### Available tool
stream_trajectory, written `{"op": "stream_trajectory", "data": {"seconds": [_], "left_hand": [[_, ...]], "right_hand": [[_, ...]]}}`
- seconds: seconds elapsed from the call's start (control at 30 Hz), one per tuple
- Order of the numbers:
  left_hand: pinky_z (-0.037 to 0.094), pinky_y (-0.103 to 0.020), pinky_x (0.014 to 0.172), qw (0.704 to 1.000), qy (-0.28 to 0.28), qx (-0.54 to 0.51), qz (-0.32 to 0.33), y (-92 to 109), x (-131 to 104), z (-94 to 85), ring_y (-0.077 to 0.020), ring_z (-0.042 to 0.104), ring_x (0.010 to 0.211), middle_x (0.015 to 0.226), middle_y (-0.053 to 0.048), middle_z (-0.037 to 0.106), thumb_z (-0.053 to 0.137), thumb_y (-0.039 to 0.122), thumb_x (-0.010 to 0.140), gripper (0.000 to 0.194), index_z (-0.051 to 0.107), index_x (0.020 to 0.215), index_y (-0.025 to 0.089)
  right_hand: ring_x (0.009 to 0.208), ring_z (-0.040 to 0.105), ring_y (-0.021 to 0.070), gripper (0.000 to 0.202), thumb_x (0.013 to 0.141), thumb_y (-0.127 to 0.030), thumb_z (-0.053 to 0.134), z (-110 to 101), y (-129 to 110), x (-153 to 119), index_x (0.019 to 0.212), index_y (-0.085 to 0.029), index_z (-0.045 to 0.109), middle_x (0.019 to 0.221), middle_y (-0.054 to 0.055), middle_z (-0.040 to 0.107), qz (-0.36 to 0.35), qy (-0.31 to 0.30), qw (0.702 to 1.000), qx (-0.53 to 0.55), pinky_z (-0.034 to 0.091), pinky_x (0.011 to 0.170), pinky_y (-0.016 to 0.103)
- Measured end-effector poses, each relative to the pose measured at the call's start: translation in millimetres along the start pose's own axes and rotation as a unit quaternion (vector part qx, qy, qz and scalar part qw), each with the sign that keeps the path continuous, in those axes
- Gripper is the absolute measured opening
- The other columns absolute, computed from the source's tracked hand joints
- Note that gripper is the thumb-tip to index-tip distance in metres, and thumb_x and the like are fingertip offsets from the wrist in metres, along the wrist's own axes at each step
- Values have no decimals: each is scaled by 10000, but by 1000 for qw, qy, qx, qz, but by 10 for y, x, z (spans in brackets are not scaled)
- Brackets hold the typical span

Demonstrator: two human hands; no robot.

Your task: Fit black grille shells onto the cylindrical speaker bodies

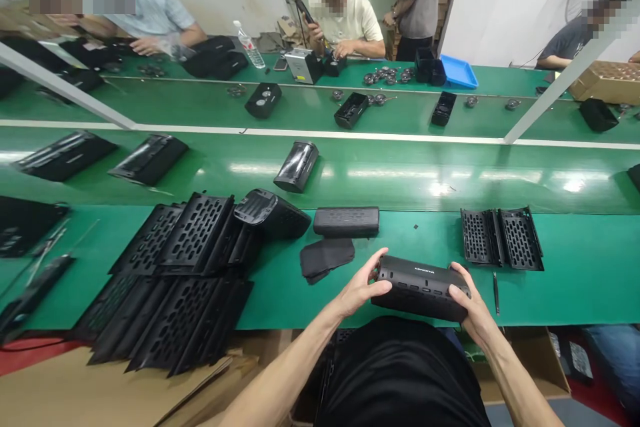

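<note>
Two hands are clamped on one black speaker (421, 288), which is held just above the near edge of the green bench (550, 293). The left hand (361, 288) is wrapped round the speaker's left end, thumb on top and fingers curled beneath; the right hand (467, 307) is closed over the right end, fingers pressed on the upper face. The speaker is kept level, its lettered top turned up, a row of buttons seen along its front.

Just beyond it, a dark cloth piece (326, 258) is laid flat on the bench, and a finished-looking black casing (347, 221) is set behind that. Stacks of perforated black grilles (175, 280) are piled toward the near left corner, with a rounded housing (270, 212) resting against them. Two more grilles (501, 238) are placed side by side to the right, a thin pen-like tool (495, 292) beside them. On the conveyor belt (400, 173), a wrapped unit (297, 165) is seen. Other people are seated at the far side.
</note>
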State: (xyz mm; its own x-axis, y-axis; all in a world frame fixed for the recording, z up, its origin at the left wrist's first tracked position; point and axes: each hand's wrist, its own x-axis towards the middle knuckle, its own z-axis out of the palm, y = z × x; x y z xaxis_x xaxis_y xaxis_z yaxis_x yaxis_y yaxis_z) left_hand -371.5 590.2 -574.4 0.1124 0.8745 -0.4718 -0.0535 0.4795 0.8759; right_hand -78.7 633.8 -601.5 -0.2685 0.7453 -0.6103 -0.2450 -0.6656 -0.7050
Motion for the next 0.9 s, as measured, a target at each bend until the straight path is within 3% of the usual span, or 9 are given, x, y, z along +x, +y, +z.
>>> {"op": "stream_trajectory", "data": {"seconds": [0.1,0.17,0.33,0.53,0.7,0.8,0.9], "left_hand": [[369,-529,1189,998,31,45,30,-22,28,38,-396,514,1386,1505,-167,547,756,665,770,1034,371,1589,164],[364,-543,1190,995,46,83,18,-40,58,37,-408,502,1395,1508,-174,546,716,688,797,987,409,1571,158],[311,-536,1234,996,-20,87,-25,-39,51,-16,-403,351,1524,1674,-144,365,734,648,811,1008,323,1631,231],[333,-526,1222,997,2,75,19,-87,79,84,-401,483,1417,1560,-149,510,738,635,778,1040,329,1619,179],[317,-530,1226,998,-25,51,39,-9,157,50,-410,419,1467,1590,-135,489,735,623,782,1015,346,1618,199],[347,-543,1198,994,-81,-34,69,151,238,-6,-435,456,1434,1530,-140,552,754,631,761,1031,364,1614,202],[369,-555,1168,975,-168,-116,86,313,414,6,-452,509,1376,1442,-133,624,823,573,700,1045,418,1593,209]], "right_hand": [[1050,732,312,793,673,-550,895,2,100,34,1352,-311,562,1259,68,718,-25,20,999,10,570,906,437],[1016,737,319,715,667,-564,889,-25,149,69,1263,-286,608,1232,72,725,-9,35,999,3,583,841,426],[886,741,276,654,663,-563,903,-105,175,94,1184,-256,654,995,50,778,103,46,993,36,567,719,349],[911,736,269,636,593,-511,952,-68,198,48,1121,-257,705,1005,18,776,71,85,992,63,557,710,317],[1081,709,268,612,661,-583,923,-200,91,-81,1151,-281,717,1201,18,758,85,72,992,65,570,816,315],[1083,721,303,675,762,-798,721,-308,-39,-159,1154,-249,738,1193,75,773,125,-11,986,106,576,869,373],[891,763,365,939,725,-997,465,-333,-81,-188,1157,-214,752,1033,146,805,248,-201,941,108,586,808,488]]}}
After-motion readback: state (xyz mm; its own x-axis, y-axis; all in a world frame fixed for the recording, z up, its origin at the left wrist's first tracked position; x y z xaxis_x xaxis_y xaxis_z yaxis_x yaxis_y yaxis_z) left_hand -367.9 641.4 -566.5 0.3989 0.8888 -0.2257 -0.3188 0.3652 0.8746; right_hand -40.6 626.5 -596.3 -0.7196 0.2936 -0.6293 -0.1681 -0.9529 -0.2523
